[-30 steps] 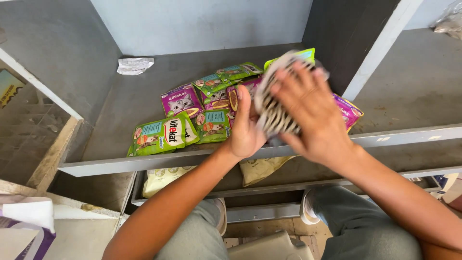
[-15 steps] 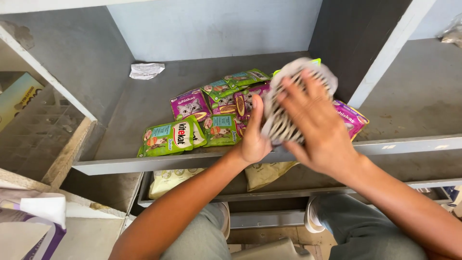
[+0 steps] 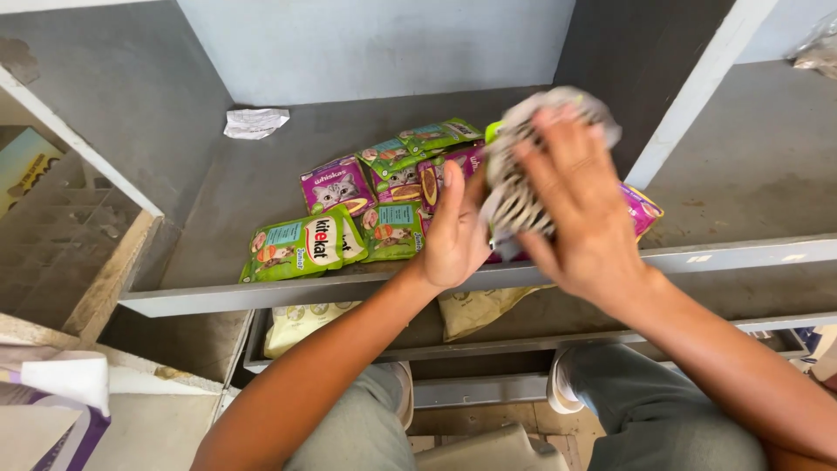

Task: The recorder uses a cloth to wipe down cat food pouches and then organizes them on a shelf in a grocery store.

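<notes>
Both hands clamp one striped grey-white pouch (image 3: 523,187) above the shelf's (image 3: 261,292) front edge: right hand (image 3: 580,205) spread over its front at 1 o'clock of frame centre, left hand (image 3: 453,231) pressing its left edge. Pet-food pouches lie behind: green pouch (image 3: 301,244) at 9 o'clock, purple pouch (image 3: 333,185) near it. Crumpled paper (image 3: 255,122) at 10 o'clock, back corner.

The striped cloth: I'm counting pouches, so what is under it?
Under the striped cloth, pink pouch edges stick out; both hands and the cloth cover the rest.
</notes>
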